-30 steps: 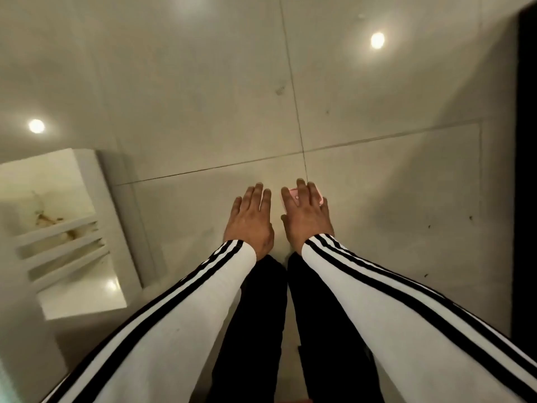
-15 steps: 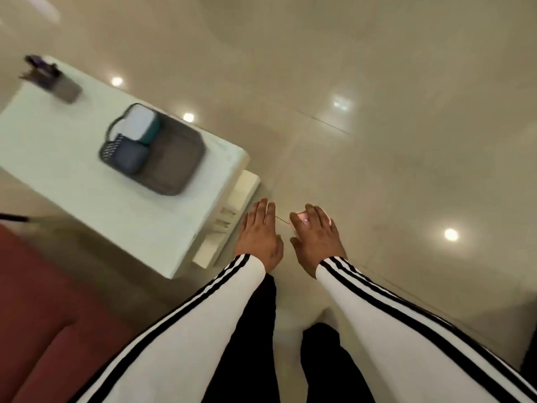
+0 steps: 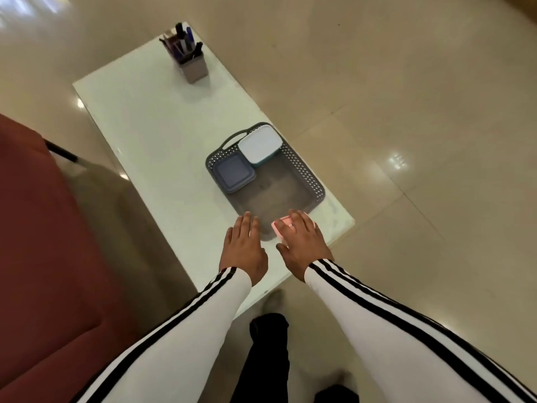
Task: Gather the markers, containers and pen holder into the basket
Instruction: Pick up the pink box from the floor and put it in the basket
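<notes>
Fingers (image 3: pixel 300 223) of the right hand (image 3: pixel 303 245) clasp a pink container (image 3: pixel 278 228) from above, the left hand (image 3: pixel 245 247) flat and empty beside it, both now swung from bare floor (image 3: pixel 406 112) to the 6 o'clock rim of the grey basket (image 3: pixel 305 173), likely ready to drop it in, while the pen holder (image 3: pixel 194 68) with its markers (image 3: pixel 187 36) waits at 11 o'clock.

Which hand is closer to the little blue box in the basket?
Left. The left hand hovers by the basket's near rim, in line with the blue container. The right hand, holding a pink container, is farther right, at the near corner.
</notes>
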